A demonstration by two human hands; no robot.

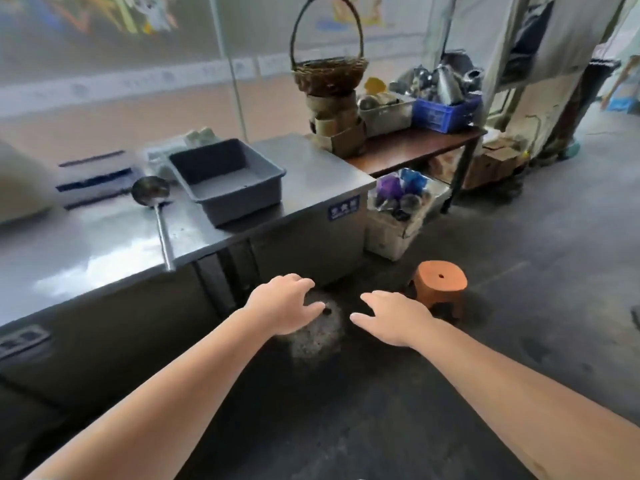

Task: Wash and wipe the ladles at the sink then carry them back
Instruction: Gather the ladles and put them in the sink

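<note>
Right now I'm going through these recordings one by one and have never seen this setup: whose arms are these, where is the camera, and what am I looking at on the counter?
There is no machine here. The single picture comes from a wide-angle camera worn on a person's head, looking forward and down, so the two bare arms reaching in from the bottom are the wearer's own. The left hand and right hand are both stretched out with relaxed fingers over the dark floor, and they hold nothing.

On the stainless steel counter to the left lies a long-handled metal ladle, bowl away from the person and handle tip at the counter's near edge. Beside it sits a grey rectangular plastic tub, which looks empty. Further back stand a dark wicker basket with a tall hoop handle and a blue plastic crate of metal ware. A small orange round stool stands on the floor. No sink is visible.
</note>
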